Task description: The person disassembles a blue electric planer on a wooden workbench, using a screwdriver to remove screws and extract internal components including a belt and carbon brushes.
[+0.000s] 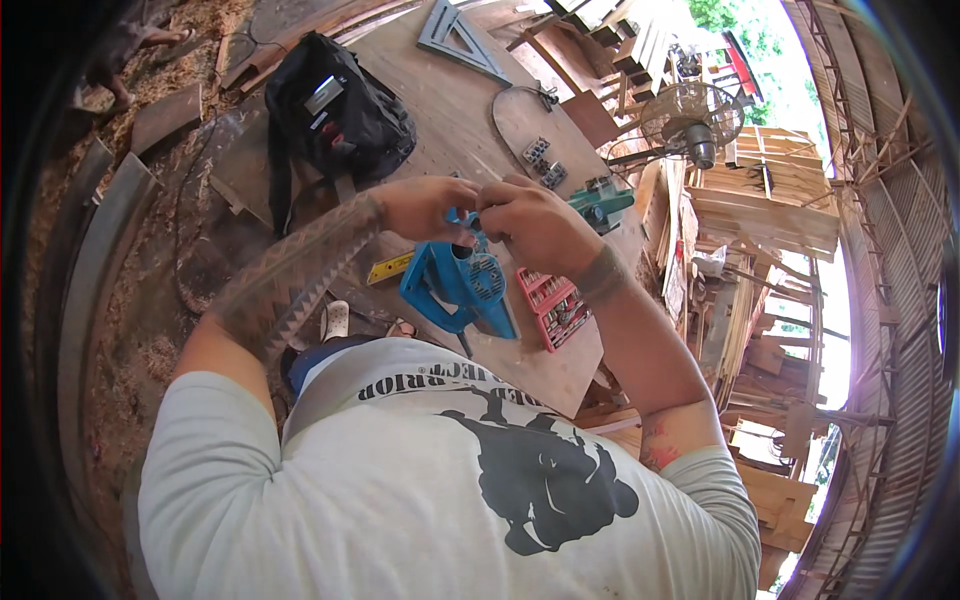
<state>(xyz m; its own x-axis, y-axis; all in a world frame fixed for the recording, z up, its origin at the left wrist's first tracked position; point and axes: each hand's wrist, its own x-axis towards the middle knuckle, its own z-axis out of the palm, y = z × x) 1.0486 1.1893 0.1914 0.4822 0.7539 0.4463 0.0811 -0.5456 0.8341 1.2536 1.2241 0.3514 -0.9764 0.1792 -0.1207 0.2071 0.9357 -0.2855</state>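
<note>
My left hand point(435, 212) curls its fingers around the upper part of a blue power planer point(455, 280) on the plywood table point(555, 375). My right hand point(525, 220) is closed just beside it above the tool, its fingertips near my left fingers; what it pinches is hidden. A yellow ruler or square point(389, 268) lies left of the planer. A red case of bits or sockets point(555, 305) sits to its right. Behind my right hand is a green power tool point(600, 208).
A black backpack point(335, 110), a grey triangular square point(460, 45), a cord and small metal parts point(540, 160) are on the table. A fan point(700, 135) and stacked timber point(760, 220) stand right. Long boards point(120, 210) and shavings lie left, with another person's limb point(110, 85).
</note>
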